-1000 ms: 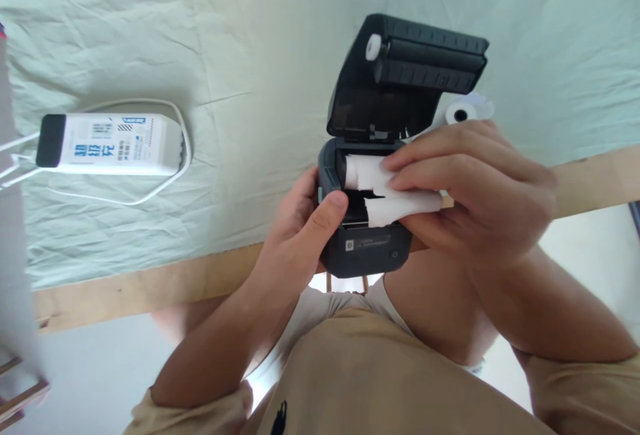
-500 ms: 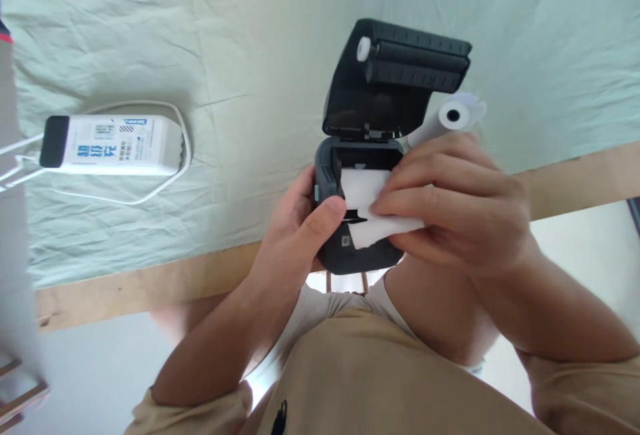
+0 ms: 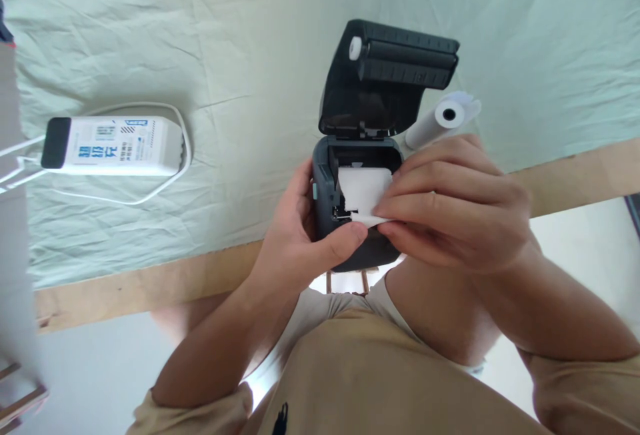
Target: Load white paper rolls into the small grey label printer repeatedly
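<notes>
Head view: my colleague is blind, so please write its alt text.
A person's left hand holds a dark device, lid raised, while the right hand pinches white paper at its open compartment. On pale-green cloth, a paper roll sits beyond the right hand; a white corded block lies at left.

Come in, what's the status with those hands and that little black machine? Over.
Left hand gripping black machine, lid open. Right hand pinching white paper in the bay, partly hiding it. White roll lying just beyond right hand.
</notes>
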`<action>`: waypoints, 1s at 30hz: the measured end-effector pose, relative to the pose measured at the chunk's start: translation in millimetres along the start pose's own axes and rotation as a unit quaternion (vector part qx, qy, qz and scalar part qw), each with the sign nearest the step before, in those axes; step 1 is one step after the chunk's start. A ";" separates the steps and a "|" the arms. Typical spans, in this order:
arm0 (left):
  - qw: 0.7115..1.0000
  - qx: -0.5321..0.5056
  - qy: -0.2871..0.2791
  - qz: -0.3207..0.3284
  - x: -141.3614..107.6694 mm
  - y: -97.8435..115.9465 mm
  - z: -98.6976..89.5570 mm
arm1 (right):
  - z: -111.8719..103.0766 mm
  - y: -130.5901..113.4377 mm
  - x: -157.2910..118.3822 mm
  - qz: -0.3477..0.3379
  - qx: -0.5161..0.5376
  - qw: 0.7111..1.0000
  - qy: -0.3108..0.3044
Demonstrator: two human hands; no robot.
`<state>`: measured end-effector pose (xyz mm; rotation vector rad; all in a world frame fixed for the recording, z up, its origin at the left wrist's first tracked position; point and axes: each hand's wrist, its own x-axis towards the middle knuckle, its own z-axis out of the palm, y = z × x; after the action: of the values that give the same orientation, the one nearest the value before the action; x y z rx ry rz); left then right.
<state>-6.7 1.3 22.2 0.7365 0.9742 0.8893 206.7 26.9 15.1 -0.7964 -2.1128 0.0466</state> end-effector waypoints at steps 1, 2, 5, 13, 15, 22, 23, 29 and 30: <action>1.000 -0.013 -0.005 0.001 -0.3 -0.7 -0.8 | -0.2 -0.4 0.2 -0.003 -0.002 1.000 0.001; 1.000 -0.029 -0.008 0.004 -0.6 -0.9 -1.2 | -0.1 -0.7 0.3 -0.007 -0.002 1.000 0.003; 0.999 -0.045 -0.010 0.014 -0.7 0.9 -1.4 | 1.3 -1.6 -0.1 -0.014 0.006 1.000 -0.003; 1.000 0.019 -0.004 -0.007 1.7 9.7 -0.2 | -1.8 1.1 1.2 0.023 0.006 0.999 0.046; 0.999 0.029 0.013 -0.017 0.6 10.4 0.4 | -4.1 3.2 1.5 0.060 -0.017 0.994 0.089; 0.999 0.023 -0.028 -0.001 5.9 3.6 -8.3 | -5.0 9.4 -2.1 0.139 0.010 0.989 0.041; 0.999 0.027 -0.024 -0.006 6.2 3.2 -8.7 | -4.5 10.2 -2.9 0.138 0.018 0.989 0.053; 0.999 0.020 0.020 -0.018 -1.1 10.0 2.7 | -0.6 14.1 -4.3 0.121 0.034 0.986 0.110; 0.999 0.022 0.027 -0.021 -2.1 11.2 4.5 | -0.1 14.0 -4.1 0.105 0.035 0.987 0.116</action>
<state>-6.4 3.8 34.2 0.7293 1.0573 0.8565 215.8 35.7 7.9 -0.9332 -1.7938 0.1331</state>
